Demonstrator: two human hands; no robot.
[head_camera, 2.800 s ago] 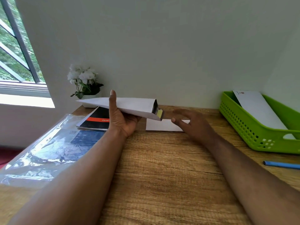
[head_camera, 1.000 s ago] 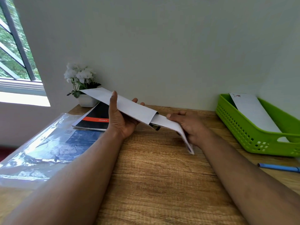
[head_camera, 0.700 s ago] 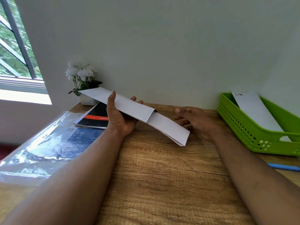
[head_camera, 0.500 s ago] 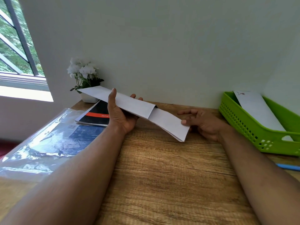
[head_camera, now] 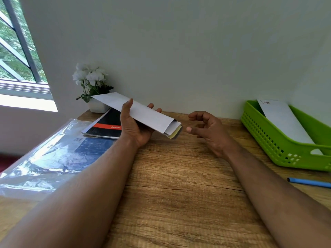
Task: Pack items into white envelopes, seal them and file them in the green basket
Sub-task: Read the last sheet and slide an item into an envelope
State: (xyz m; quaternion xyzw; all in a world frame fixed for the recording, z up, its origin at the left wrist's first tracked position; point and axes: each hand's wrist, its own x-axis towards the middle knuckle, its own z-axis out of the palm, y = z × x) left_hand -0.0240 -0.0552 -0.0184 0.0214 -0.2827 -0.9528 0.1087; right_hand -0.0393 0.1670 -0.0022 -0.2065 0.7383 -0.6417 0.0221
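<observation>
Your left hand [head_camera: 136, 129] grips a white envelope [head_camera: 141, 112] above the wooden table [head_camera: 179, 185], against a pale wall. Your right hand [head_camera: 209, 129] hovers loosely curled, empty. The green basket [head_camera: 279, 140] sits far right, window [head_camera: 18, 56] left.

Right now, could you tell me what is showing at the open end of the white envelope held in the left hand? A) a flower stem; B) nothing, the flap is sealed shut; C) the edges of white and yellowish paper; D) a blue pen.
C: at the open end of the white envelope, held in the left hand, edges of white and yellowish paper stick out a little, while the right hand holds nothing.
</observation>
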